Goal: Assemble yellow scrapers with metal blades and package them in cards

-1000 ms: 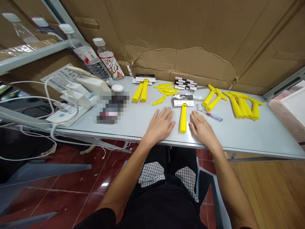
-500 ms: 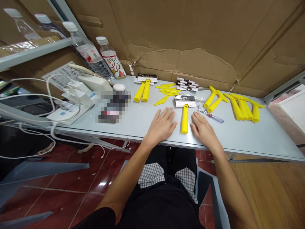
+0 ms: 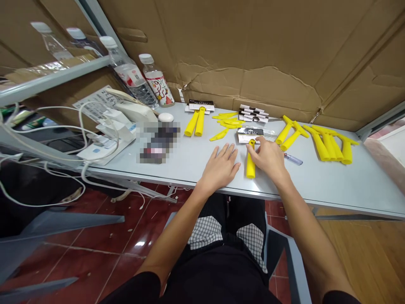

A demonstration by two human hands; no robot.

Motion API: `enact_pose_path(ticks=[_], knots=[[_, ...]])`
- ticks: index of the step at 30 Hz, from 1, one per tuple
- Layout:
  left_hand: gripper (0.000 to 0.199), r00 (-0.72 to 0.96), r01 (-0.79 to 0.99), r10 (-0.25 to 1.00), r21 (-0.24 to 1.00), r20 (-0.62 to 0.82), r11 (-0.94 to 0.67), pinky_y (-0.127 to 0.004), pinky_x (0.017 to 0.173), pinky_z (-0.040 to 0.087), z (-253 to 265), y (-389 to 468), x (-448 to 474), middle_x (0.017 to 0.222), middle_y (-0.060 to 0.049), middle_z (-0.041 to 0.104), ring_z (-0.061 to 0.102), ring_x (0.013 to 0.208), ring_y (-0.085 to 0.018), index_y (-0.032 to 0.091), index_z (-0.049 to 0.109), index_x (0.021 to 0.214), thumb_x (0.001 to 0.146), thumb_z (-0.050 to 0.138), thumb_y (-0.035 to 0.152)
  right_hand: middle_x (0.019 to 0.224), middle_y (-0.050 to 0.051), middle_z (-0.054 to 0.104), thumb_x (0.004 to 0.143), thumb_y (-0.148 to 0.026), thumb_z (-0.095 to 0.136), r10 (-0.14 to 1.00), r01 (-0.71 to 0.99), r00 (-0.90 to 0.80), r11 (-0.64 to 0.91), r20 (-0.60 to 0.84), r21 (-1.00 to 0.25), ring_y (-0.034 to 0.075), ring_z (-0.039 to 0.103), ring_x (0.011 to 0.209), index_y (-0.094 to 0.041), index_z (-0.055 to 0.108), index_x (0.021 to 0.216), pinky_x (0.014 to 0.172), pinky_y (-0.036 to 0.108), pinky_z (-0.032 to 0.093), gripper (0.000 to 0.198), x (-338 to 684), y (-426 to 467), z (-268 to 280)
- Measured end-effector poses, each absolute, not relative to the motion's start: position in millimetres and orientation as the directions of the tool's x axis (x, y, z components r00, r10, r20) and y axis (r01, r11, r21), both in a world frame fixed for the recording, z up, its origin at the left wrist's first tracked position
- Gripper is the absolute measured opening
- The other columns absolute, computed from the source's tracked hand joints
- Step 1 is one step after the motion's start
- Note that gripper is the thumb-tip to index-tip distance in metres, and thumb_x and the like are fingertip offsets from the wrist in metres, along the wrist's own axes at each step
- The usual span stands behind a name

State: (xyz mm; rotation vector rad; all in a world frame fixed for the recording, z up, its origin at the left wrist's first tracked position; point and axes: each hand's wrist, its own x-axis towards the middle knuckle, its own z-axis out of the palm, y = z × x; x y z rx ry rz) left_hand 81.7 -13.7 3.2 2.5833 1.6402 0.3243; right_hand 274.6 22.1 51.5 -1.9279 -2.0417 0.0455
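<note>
On the smooth, pale-grey tabletop (image 3: 363, 185), could twist or skid the yellow tubular plastic handle (image 3: 250, 169), lying near the front edge between both hands with a flat black-and-white strip (image 3: 248, 134) at its far end, by pressing off-centre. Could also knock the slim, clear-handled screwdriver (image 3: 293, 159) by swinging outward with the right hand (image 3: 271, 158). Resting flat with the left hand (image 3: 220, 169), fingers loosely spread, holding nothing. Bent over the handle's top with the right, half curled; cannot tell whether pinching between thumb and forefinger.
</note>
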Motion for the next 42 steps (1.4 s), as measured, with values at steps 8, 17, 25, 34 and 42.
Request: enact_pose_path(ticks=[8,17,25,34,42], knots=[[0.064,0.417,0.878,0.891,0.172,0.178,-0.446,-0.06,0.137,0.021,3.3,-14.9,82.6,0.179,-0.018,0.037,0.03,0.169,-0.035,0.005,0.047,0.167,0.115,0.034,0.04,0.122,0.018,0.081,0.094,-0.03,0.06,0.988,0.957,-0.097,0.127,0.123,-0.262,0.041,0.073,0.119,-0.018,0.075,0.137,0.094,0.044,0.055,0.047,257.4,60.7,54.3],[0.06,0.443,0.858,0.855,0.15,0.271,-0.492,-0.065,0.132,0.028,0.6,-14.3,82.7,0.17,-0.026,0.049,0.043,0.16,-0.042,0.001,0.055,0.159,0.113,0.041,0.037,0.113,0.021,0.078,0.093,-0.027,0.061,0.92,0.88,-0.248,0.345,0.305,-0.325,0.042,0.069,0.121,-0.011,0.075,0.129,0.103,0.05,0.053,0.042,172.7,144.2,91.1],[0.052,0.449,0.847,0.841,0.154,0.301,-0.508,-0.065,0.129,0.033,4.7,-17.3,82.2,0.166,-0.025,0.054,0.044,0.16,-0.041,0.007,0.063,0.15,0.113,0.042,0.036,0.142,0.026,0.065,0.096,-0.027,0.064,0.97,0.876,-0.206,0.242,0.129,-0.417,0.041,0.069,0.127,-0.012,0.07,0.133,0.103,0.05,0.056,0.04,97.9,222.3,66.1],[0.057,0.434,0.859,0.864,0.173,0.254,-0.482,-0.064,0.132,0.03,2.7,-15.8,81.3,0.173,-0.022,0.047,0.039,0.164,-0.039,0.007,0.053,0.161,0.113,0.042,0.037,0.143,0.025,0.068,0.103,-0.04,0.06,0.955,0.853,-0.262,0.297,0.14,-0.428,0.039,0.064,0.137,-0.011,0.07,0.137,0.115,0.052,0.051,0.046,104.8,217.5,64.3],[0.062,0.43,0.875,0.881,0.149,0.197,-0.46,-0.063,0.136,0.026,0.2,-15.5,80.6,0.178,-0.019,0.04,0.034,0.167,-0.037,0.006,0.051,0.164,0.114,0.037,0.038,0.106,0.018,0.079,0.1,-0.036,0.059,0.893,0.853,-0.263,0.392,0.365,-0.344,0.036,0.072,0.115,-0.014,0.081,0.11,0.11,0.053,0.052,0.032,254.2,182.8,99.8]])
